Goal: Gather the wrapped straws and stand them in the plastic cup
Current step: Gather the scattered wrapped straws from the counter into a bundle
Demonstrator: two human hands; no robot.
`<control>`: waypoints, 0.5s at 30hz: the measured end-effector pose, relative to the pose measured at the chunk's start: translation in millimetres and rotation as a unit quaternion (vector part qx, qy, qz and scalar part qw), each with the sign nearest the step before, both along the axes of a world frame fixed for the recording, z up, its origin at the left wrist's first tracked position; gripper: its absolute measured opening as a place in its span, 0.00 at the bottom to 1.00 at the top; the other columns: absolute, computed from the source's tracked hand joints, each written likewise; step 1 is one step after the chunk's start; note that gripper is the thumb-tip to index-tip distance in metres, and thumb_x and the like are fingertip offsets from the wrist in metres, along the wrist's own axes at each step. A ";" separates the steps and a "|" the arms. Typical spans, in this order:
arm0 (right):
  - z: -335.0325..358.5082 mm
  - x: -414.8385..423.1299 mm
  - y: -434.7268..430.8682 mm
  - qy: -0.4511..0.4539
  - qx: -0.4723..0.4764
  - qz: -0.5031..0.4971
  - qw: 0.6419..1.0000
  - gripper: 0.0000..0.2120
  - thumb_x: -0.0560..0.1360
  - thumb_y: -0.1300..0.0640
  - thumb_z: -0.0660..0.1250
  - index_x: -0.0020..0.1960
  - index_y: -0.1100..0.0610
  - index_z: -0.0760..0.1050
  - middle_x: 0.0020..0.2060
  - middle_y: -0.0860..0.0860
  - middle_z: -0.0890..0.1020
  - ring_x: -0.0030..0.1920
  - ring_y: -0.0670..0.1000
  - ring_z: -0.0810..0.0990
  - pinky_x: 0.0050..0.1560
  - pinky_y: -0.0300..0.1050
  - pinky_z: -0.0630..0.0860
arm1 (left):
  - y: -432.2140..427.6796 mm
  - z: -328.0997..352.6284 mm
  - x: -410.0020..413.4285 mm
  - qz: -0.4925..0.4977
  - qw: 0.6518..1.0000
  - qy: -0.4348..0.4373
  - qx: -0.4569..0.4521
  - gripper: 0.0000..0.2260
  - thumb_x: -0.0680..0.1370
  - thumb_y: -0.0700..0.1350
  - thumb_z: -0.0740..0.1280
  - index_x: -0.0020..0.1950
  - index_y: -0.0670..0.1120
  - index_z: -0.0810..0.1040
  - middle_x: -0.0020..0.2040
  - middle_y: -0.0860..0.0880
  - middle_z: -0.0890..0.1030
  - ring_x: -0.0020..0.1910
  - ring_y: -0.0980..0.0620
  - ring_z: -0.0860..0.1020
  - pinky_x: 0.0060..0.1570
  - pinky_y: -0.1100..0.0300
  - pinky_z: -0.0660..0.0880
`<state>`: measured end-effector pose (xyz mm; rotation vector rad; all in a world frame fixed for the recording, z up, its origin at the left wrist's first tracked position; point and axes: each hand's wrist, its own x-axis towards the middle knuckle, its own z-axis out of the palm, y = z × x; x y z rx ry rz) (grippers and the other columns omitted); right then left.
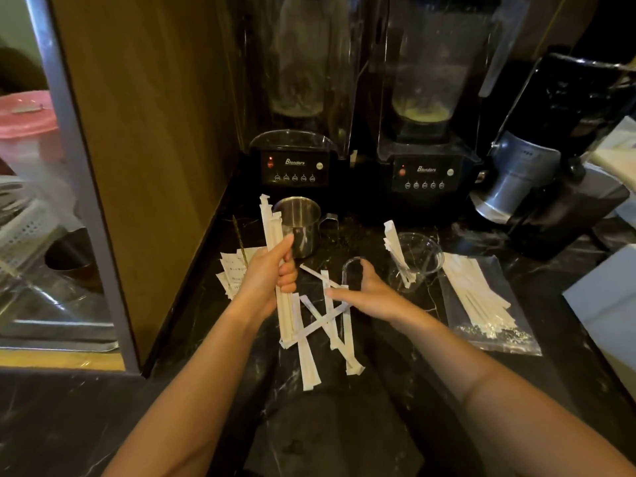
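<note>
My left hand (pixel 268 275) grips a bundle of white paper-wrapped straws (pixel 275 235), held nearly upright with its lower end on the black counter. Several loose wrapped straws (pixel 327 316) lie crossed on the counter between my hands. My right hand (pixel 370 292) is low over them, thumb stretched left onto a straw end. Its fingers curl against a clear curved plastic piece (pixel 351 266); whether they grip it is unclear. To the right stands the clear plastic cup (pixel 425 256) with a few wrapped straws (pixel 395 247) leaning in it.
A clear bag of more wrapped straws (pixel 481 301) lies right of the cup. A steel pitcher (pixel 301 225) stands behind my left hand, printed paper slips (pixel 234 271) to its left. Two blenders (pixel 294 166) (pixel 425 173) and a grinder (pixel 523 180) line the back. A wooden panel (pixel 148 132) walls the left.
</note>
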<state>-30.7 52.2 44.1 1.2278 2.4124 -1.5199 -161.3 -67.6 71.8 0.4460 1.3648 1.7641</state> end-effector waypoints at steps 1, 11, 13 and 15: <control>-7.2 -2.4 -3.7 -0.033 0.012 -0.004 0.999 0.52 0.65 0.39 0.70 0.74 0.54 0.39 0.76 0.55 0.51 0.75 0.58 0.50 0.71 0.56 0.56 | -1.9 -2.8 -2.4 -0.001 1.000 -0.003 -0.004 0.16 0.78 0.49 0.59 0.30 0.47 0.66 0.19 0.54 0.64 0.18 0.59 0.61 0.18 0.68 0.59; -38.9 -34.4 -19.9 -0.150 0.293 -0.017 0.944 0.24 0.75 0.49 0.61 0.68 0.57 0.62 0.67 0.58 0.67 0.68 0.60 0.62 0.64 0.57 0.61 | -25.5 -21.6 -25.1 -0.022 0.999 -0.014 -0.036 0.16 0.77 0.48 0.59 0.30 0.47 0.65 0.20 0.54 0.64 0.19 0.58 0.62 0.20 0.69 0.62; -38.3 -38.0 -16.3 -0.168 0.335 -0.005 0.927 0.19 0.76 0.54 0.59 0.65 0.58 0.65 0.64 0.58 0.71 0.66 0.60 0.65 0.63 0.56 0.63 | -27.8 -23.0 -28.4 -0.022 0.999 -0.007 -0.048 0.15 0.77 0.49 0.60 0.31 0.46 0.66 0.21 0.53 0.64 0.20 0.58 0.62 0.21 0.68 0.62; -38.3 -40.2 -13.2 -0.193 0.361 0.014 0.912 0.16 0.77 0.57 0.57 0.63 0.58 0.67 0.62 0.58 0.74 0.65 0.60 0.68 0.63 0.56 0.64 | -28.6 -24.1 -30.4 -0.020 0.998 -0.005 -0.056 0.15 0.77 0.49 0.60 0.31 0.46 0.66 0.22 0.53 0.64 0.20 0.58 0.62 0.21 0.68 0.63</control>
